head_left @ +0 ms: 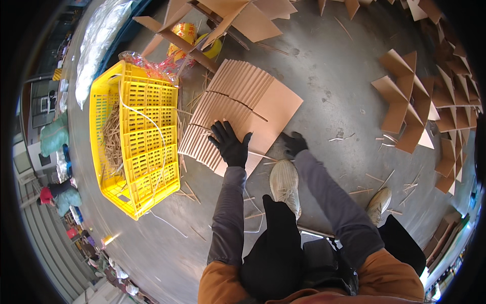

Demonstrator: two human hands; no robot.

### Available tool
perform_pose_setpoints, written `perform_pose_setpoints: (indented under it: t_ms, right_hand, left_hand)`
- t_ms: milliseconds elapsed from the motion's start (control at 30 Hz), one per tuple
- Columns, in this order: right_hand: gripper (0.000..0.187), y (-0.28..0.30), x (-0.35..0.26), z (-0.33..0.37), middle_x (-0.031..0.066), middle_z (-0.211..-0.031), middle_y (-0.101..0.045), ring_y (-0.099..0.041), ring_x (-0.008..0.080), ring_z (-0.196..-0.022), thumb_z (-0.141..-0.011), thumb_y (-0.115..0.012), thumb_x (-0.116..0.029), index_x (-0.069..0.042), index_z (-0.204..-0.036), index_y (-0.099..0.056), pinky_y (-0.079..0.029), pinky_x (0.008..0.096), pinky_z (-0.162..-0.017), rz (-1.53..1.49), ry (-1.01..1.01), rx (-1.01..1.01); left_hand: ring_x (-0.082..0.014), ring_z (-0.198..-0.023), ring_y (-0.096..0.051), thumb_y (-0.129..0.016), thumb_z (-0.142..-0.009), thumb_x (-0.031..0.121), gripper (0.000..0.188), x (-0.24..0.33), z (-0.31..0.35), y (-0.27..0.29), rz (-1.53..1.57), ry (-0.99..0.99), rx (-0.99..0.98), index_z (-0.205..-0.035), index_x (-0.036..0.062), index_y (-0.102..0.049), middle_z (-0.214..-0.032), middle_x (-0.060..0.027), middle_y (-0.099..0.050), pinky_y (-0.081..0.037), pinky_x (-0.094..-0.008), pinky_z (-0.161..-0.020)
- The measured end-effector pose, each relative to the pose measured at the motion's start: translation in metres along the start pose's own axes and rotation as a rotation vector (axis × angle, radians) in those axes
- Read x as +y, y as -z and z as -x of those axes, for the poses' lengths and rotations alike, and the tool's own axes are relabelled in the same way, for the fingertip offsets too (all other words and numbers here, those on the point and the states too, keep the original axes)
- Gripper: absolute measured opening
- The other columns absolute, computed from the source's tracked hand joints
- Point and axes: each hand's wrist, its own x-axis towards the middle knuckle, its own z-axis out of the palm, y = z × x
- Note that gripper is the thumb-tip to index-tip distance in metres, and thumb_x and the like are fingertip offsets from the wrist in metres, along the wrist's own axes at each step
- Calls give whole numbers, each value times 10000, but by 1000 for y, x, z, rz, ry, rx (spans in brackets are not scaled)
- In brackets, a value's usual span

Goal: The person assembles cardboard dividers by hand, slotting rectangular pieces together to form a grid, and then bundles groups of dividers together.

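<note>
A fanned stack of slotted brown cardboard sheets [276,104] lies on the floor in front of me. My left hand [230,144], in a black glove with bare fingertips, rests on the stack with its fingers spread. By the stack's lower right edge is my right hand [294,143], also gloved in black. Its fingers look stretched out and apart, with nothing visible in them; whether they touch the cardboard edge is unclear.
Left of the stack stands a yellow plastic crate [149,129] holding thin cardboard strips [112,137]. Assembled cardboard dividers [405,96] stand at right, more dividers [253,23] at the top. Yellow tape rolls [183,38] sit behind the crate. Loose strips litter the floor around my shoes [285,183].
</note>
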Motion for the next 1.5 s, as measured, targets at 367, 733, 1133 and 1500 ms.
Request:
perform_pose_setpoints:
  t_ms: [367, 733, 1133, 1500]
  right_hand:
    - [765, -28, -27, 51, 199, -1043, -594, -595, 272, -915, -558, -823, -400, 7, -1122, -504, -479, 358, -776, 206, 149, 256]
    - [499, 80, -53, 40, 130, -1065, -605, -595, 211, -925, -810, -665, -291, -14, -1191, -500, -475, 341, -807, -332, 440, -31]
    - [511, 194, -130, 149, 227, -626, -594, -590, 412, -601, -883, -491, -387, -3, -1216, -444, -457, 483, -540, 834, 635, 48]
    - [265, 167, -65, 128, 160, -615, -595, -601, 355, -541, -901, -462, -297, -60, -1015, -433, -450, 477, -480, 1086, 721, 106]
  left_hand:
    - [-360, -1229, -376, -509, -887, 225, 374, 26, 35, 6, 366, -81, 39, -1246, 120, -494, -1303, -183, -435, -296, -498, -1001]
    - [-302, -926, -535, -765, -649, 352, 573, 6, -18, 23, 167, -134, 2, -1090, 67, -535, -995, -107, -564, -438, -412, -751]
    - [-238, -798, -570, -580, -810, 191, 199, 137, 48, 29, 559, -411, -236, -985, 104, -541, -849, -63, -533, -481, -370, -595]
    - [-248, -801, -590, -510, -842, 136, 247, 166, 56, 51, 461, -505, -299, -1085, 147, -553, -937, -48, -565, -487, -371, -617]
